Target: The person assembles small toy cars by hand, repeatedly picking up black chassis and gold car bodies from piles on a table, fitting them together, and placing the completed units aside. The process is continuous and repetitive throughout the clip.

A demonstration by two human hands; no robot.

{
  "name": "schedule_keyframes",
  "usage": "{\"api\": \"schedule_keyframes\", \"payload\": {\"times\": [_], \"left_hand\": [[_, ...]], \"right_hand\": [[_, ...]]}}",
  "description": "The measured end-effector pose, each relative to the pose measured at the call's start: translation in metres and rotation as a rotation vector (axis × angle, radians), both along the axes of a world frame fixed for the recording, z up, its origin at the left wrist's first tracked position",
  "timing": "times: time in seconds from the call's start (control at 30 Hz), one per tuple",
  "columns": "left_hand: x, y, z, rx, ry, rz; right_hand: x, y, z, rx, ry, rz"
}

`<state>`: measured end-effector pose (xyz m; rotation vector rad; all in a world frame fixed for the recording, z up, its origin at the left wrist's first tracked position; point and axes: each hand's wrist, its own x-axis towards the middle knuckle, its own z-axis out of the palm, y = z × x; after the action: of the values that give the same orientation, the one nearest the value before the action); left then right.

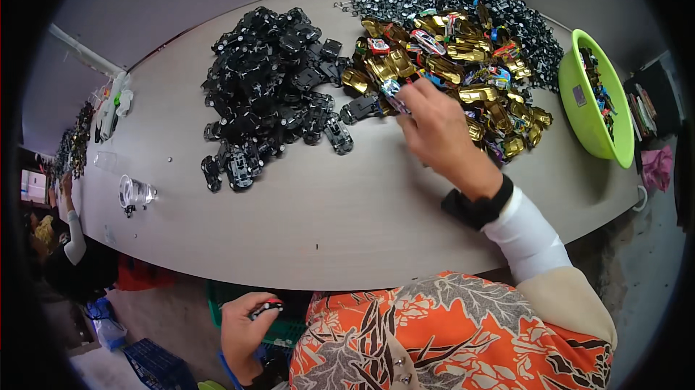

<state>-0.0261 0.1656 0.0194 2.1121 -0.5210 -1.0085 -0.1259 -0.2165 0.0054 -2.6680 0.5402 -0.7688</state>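
the right hand (434,129) reaches up to centre frame, fingers pinched together on a small toy car body (393,93) at the near edge of the heap of gold and coloured car bodies (463,71). the left hand (246,328) sits low at the bottom of the frame, below the table (347,223) edge — fingers curled shut around a dark toy car (266,308). a pile of black chassis (271,90) lies upper centre-left, a green bowl (579,108) at far right.

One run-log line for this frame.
right hand: reaching into gold car shells | left hand: holds small toy car below table edge
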Motion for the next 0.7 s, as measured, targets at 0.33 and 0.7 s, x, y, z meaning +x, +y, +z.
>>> {"api": "schedule_keyframes", "payload": {"times": [0.33,0.7], "left_hand": [[0.014,-0.098,0.01,-0.334,-0.562,-0.087],[0.049,-0.251,-0.022,-0.182,-1.353,-0.755]], "right_hand": [[0.025,-0.015,-0.012,-0.142,0.247,-0.13],[-0.02,-0.012,0.014,0.716,-0.126,0.096]]}}
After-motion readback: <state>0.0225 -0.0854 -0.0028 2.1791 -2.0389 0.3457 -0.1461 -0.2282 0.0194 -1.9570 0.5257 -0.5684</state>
